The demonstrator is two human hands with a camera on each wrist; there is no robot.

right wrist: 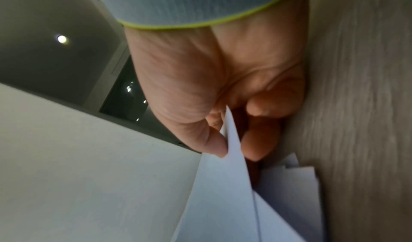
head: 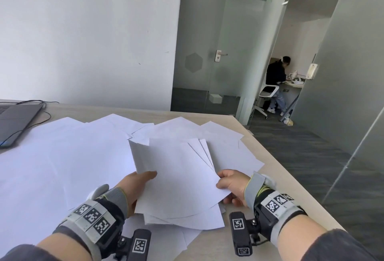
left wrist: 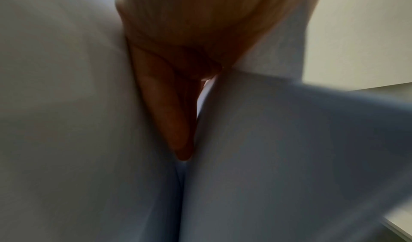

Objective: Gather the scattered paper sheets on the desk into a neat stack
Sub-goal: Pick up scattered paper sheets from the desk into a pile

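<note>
A fanned bundle of white sheets is lifted off the desk between both hands. My left hand grips its left edge, thumb on top; in the left wrist view the fingers lie under blurred paper. My right hand pinches the bundle's right edge; the right wrist view shows thumb and fingers clamped on the sheets. More white sheets lie scattered and overlapping across the desk, with several under the bundle.
A dark laptop with cables sits at the desk's far left. The desk's right edge runs diagonally beside my right wrist, with carpet floor beyond. Glass partitions and a seated person are far back right.
</note>
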